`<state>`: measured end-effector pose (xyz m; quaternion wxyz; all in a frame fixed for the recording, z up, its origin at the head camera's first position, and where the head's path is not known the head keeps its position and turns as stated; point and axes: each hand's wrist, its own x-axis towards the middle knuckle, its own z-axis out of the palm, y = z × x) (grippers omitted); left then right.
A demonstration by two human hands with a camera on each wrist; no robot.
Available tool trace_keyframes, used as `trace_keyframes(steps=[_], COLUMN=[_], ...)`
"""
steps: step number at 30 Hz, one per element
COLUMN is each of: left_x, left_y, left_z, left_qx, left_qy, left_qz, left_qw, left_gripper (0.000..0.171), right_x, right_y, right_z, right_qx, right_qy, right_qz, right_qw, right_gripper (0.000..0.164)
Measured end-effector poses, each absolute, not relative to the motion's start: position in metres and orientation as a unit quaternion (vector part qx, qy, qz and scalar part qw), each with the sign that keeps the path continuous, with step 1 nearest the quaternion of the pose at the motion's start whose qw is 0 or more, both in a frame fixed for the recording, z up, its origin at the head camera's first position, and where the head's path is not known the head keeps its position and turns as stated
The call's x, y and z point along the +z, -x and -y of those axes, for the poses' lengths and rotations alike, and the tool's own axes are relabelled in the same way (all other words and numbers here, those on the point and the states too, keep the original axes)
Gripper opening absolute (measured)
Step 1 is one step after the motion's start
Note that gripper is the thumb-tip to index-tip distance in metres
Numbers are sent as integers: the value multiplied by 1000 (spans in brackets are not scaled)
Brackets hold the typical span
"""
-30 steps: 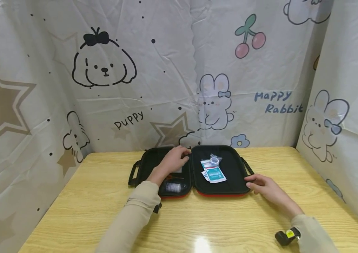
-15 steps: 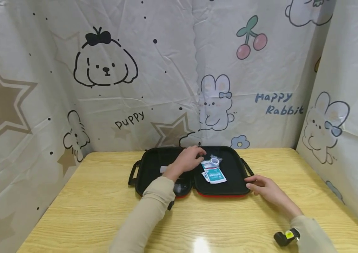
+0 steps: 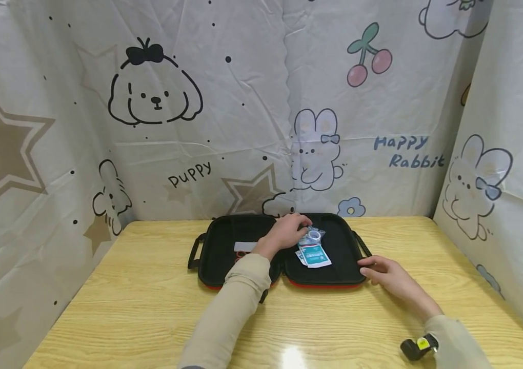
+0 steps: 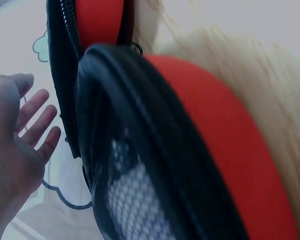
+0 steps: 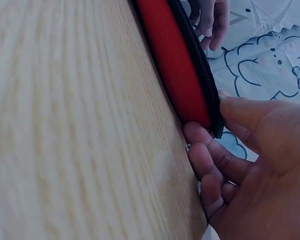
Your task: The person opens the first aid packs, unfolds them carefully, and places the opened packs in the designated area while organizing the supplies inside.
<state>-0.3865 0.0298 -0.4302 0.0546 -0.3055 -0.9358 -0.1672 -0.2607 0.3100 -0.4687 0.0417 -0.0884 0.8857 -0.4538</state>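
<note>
A zip case point(image 3: 342, 251), black inside and red outside, lies unfolded on the table. My right hand point(image 3: 388, 277) grips its front right corner; in the right wrist view the thumb lies on the zipped rim and the fingers curl under the red shell point(image 5: 175, 65). My left hand point(image 3: 286, 231) reaches over the hinge, fingertips right at a clear bag with a white ring-shaped roll point(image 3: 314, 234). Its fingers look relaxed and hold nothing in the left wrist view. Below the bag lie teal-and-white packets point(image 3: 315, 255). Orange-red loops point(image 3: 241, 254) show in the left half, partly hidden by my forearm.
A white strip point(image 3: 245, 246) lies in the left half. White netted material point(image 4: 137, 205) shows inside the near edge. Carry handles point(image 3: 194, 251) stick out at both sides. The wooden table point(image 3: 335, 328) meets a printed cloth point(image 3: 243, 102) behind and at the sides.
My left hand has moved right, from the left half across the hinge to the clear bag. The right hand stays at the case's corner.
</note>
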Motion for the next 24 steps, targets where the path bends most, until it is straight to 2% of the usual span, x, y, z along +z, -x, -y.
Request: trace_keyframes(steps=[11,21,24], left_x=[-432,-436,-438], left_y=[387,383,384], left_z=[-38,-45,-46], left_qx=[-136,-97,-89], left_qy=[316,293,288], left_qz=[939,950,953], left_qw=[-14,-36,-26], left_gripper=[44,32,30], right_x=[-467,-469,-468], right_y=[261,261,261], right_z=[-310,-311,-310], right_qx=[-451,-449,-451], right_qy=[88,90,93], right_qz=[-887,-888,-887], right_qw=[40,42,41], right_gripper=[38,38,38])
